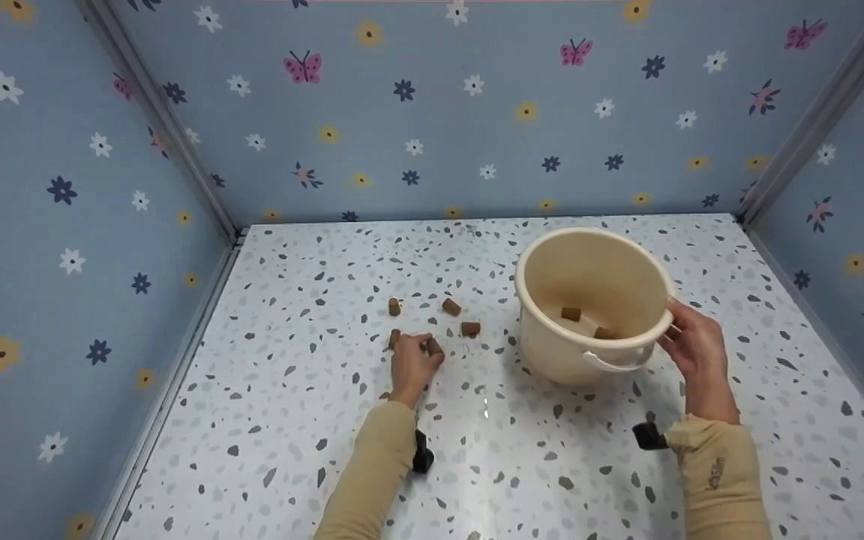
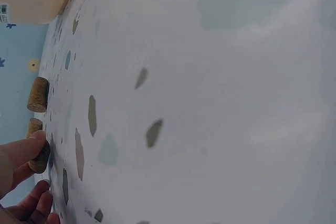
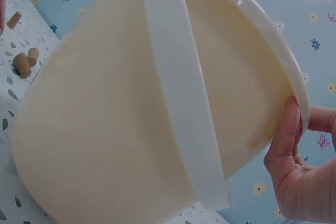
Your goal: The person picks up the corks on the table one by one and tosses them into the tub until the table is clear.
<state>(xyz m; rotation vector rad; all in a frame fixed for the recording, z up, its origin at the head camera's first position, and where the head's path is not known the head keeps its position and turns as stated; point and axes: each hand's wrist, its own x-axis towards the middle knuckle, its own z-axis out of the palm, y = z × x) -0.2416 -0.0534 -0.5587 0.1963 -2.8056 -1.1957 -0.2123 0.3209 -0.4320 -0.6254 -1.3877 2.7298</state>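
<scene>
My left hand point(image 1: 412, 367) is low over the table and pinches a brown cork point(image 2: 40, 160) between thumb and finger. Beside that hand lies another cork point(image 1: 394, 339). Just beyond it are three more: one cork point(image 1: 394, 307) to the left, a second cork point(image 1: 451, 306) and a third cork point(image 1: 470, 328) towards the bucket. The cream bucket point(image 1: 552, 352) stands right of these, its mouth facing me. Inside are a cork point(image 1: 571, 313) and another point(image 1: 603, 332) at the bottom. My right hand point(image 1: 700, 360) grips the bucket's rim point(image 3: 289, 72) on the right side.
A white handle point(image 3: 181, 93) hangs down the near side of the bucket. The speckled white table point(image 1: 289, 420) is bounded by flowered blue panels point(image 1: 432, 112) at the back, left and right. Grey metal edges point(image 1: 177, 360) run along its sides.
</scene>
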